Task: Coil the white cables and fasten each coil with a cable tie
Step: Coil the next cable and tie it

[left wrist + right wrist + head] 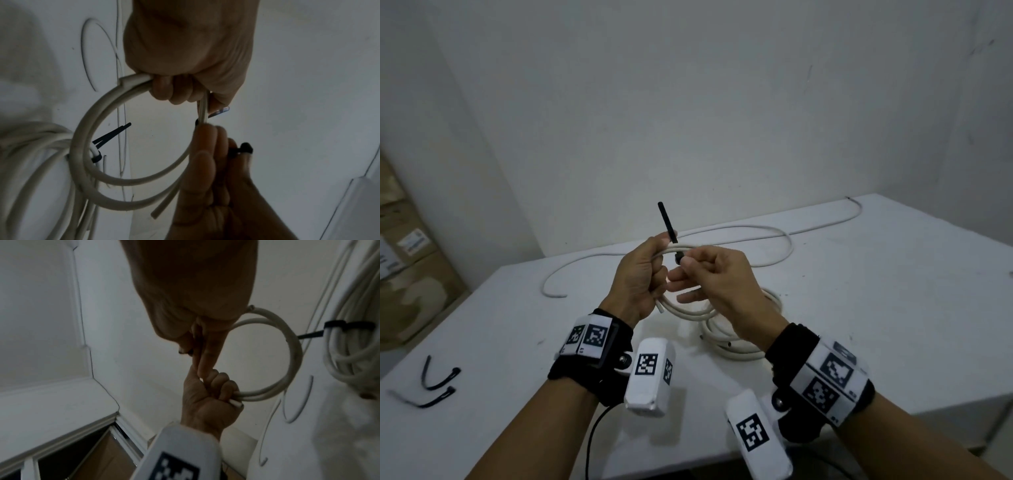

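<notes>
At the lower left of the head view we note two spare black cable ties (436,387) lying loose on the white table (859,308), well apart from our hands. Just left of center, our left hand (642,277) is raised above the table, fingers curled tight around a small coil of white cable (688,310); the left wrist view shows two loops of this coil (98,146) hanging below the fist. A black cable tie (667,222) projects upward from between the left thumb and forefinger. Immediately to the right, our right hand (719,281) pinches the tie's head end against the coil with thumb and forefinger, the remaining fingers loosely extended. Below the right hand, at center right, a finished coil (736,346) rests on the table; the right wrist view shows a black tie (349,326) already cinched around it. Across the upper center and right of the head view, a loose white cable (756,236) lies uncoiled on the table.
</notes>
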`<state>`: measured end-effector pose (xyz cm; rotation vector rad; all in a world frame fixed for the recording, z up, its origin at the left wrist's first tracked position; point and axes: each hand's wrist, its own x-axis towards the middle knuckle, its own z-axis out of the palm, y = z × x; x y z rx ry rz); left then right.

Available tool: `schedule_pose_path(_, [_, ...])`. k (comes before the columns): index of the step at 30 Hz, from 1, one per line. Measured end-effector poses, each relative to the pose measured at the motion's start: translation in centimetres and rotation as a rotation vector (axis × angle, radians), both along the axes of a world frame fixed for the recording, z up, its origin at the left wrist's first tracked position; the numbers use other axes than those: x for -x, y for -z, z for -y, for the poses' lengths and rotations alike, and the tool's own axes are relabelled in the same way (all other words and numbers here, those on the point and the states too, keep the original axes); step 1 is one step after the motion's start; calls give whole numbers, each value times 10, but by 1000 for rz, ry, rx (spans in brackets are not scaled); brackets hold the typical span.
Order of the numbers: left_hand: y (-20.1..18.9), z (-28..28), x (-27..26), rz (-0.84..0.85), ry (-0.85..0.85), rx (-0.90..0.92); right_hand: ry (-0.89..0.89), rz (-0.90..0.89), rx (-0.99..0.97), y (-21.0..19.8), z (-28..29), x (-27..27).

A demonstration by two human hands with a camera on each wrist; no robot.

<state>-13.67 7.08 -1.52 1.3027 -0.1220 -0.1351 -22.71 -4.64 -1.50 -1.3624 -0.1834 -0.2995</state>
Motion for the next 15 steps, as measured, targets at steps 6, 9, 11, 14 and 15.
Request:
schedule_pose_path(6, [4,11,24,166,-56,-163,416,120,375,-6,7,-10])
schedule_pose_path(9, [10,15,26,215,-120,-200,384,113,344,-7,10,-17])
schedule_pose_path(11, [13,14,25,227,-157,-201,325,78,290,-5,12,-20])
schedule_pose_path(14, [16,15,27,254,-160,-218,259,52,288,-3,12,-17])
schedule_pose_path(15, [17,14,28,252,-158,-210,248,52,307,-3,12,-17])
